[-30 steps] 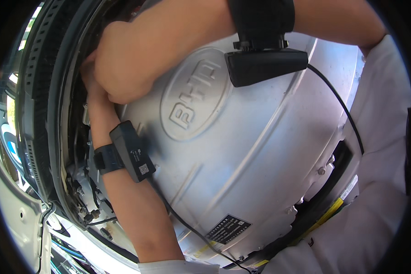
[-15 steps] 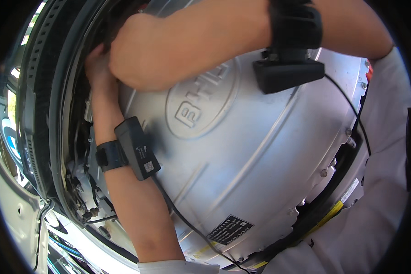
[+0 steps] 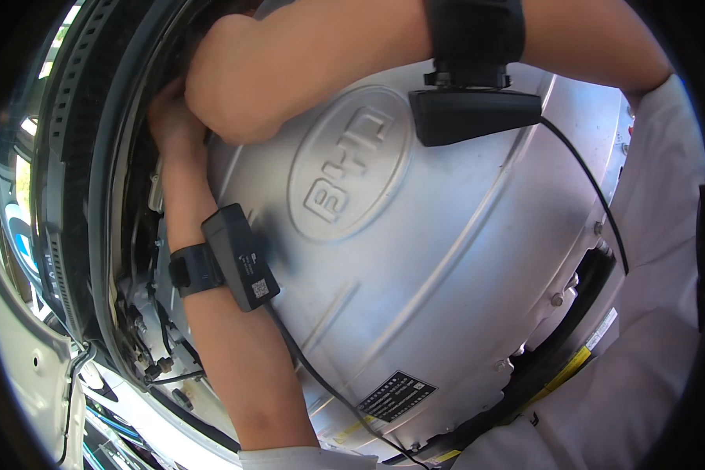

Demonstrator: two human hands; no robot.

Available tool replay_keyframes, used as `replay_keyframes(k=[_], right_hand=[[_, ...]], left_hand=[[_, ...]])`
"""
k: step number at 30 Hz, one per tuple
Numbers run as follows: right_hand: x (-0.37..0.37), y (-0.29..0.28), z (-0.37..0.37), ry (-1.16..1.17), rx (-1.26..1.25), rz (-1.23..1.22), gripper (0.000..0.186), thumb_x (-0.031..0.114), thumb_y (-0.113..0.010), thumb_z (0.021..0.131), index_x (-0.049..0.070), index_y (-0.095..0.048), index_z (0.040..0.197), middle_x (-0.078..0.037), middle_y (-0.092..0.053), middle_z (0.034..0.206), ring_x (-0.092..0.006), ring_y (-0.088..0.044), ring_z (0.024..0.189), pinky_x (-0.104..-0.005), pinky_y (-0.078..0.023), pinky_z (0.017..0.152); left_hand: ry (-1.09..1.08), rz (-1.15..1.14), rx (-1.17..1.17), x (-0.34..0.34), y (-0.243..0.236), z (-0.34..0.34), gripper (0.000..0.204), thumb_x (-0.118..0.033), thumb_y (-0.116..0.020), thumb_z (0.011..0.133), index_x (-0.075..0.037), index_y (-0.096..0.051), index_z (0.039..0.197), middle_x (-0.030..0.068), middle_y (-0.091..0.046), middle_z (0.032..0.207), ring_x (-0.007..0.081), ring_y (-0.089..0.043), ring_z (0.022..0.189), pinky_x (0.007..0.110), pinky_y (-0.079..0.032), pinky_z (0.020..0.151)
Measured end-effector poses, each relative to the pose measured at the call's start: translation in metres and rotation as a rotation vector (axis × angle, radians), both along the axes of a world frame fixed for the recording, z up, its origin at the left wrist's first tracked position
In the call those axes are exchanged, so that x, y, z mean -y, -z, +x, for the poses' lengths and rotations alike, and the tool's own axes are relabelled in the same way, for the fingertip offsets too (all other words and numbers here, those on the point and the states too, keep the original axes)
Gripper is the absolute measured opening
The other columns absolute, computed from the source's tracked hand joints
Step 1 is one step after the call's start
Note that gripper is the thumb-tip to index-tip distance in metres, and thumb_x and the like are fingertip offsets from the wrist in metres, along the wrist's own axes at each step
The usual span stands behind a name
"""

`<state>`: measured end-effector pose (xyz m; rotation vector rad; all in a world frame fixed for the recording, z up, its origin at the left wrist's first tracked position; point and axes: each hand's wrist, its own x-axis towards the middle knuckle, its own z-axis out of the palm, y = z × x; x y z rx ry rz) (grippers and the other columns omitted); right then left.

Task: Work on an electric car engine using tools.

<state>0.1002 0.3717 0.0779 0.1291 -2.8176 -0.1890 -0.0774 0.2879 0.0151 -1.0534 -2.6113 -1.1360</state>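
Observation:
A large silver metal housing [image 3: 439, 258] with raised ribs and an embossed oval fills the middle of a vehicle's engine bay. Both my arms reach over it to the dark gap at its far left edge. My left hand [image 3: 176, 125] is down in that gap, its fingers hidden in shadow and partly behind the other hand. Just above and right of it, my right hand [image 3: 231, 82] is bent over with its back toward me; its fingers are out of sight. What either hand touches in there does not show.
Black trim [image 3: 66, 196] runs along the left side. Wiring and connectors [image 3: 160, 364] lie low on the left, beside the housing. Bolts [image 3: 556, 299] stick out along its right edge. Each wrist carries a black strapped box [image 3: 243, 258] with a trailing cable [image 3: 329, 388].
My right hand and forearm have shifted slightly up and left, uncovering more of the embossed oval. My left arm has barely moved.

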Motion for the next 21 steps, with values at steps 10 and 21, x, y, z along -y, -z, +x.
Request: replay_keyframes(k=[10, 21], right_hand=[[-0.047, 0.015, 0.008, 0.069, -0.065, 0.036, 0.011, 0.013, -0.064, 0.068, 0.005, -0.07, 0.072, -0.014, -0.07, 0.076, -0.0276, -0.069, 0.075, -0.0398, -0.053, 0.059], [-0.056, 0.017, 0.003, 0.057, -0.133, 0.008, 0.011, 0.013, -0.064, 0.069, 0.005, -0.07, 0.072, -0.014, -0.07, 0.076, -0.0278, -0.069, 0.075, -0.0399, -0.054, 0.06]], left_hand=[[-0.039, -0.113, 0.15, -0.011, -0.017, 0.038, 0.047, -0.032, -0.082, 0.072, 0.0, -0.071, 0.104, 0.0198, -0.067, 0.112, 0.0256, -0.062, 0.109, 0.031, -0.044, 0.094], [-0.02, -0.018, 0.05, -0.018, 0.0, 0.016, 0.048, -0.033, -0.077, 0.076, -0.001, -0.068, 0.11, 0.0205, -0.064, 0.118, 0.029, -0.062, 0.11, 0.034, -0.043, 0.096]])
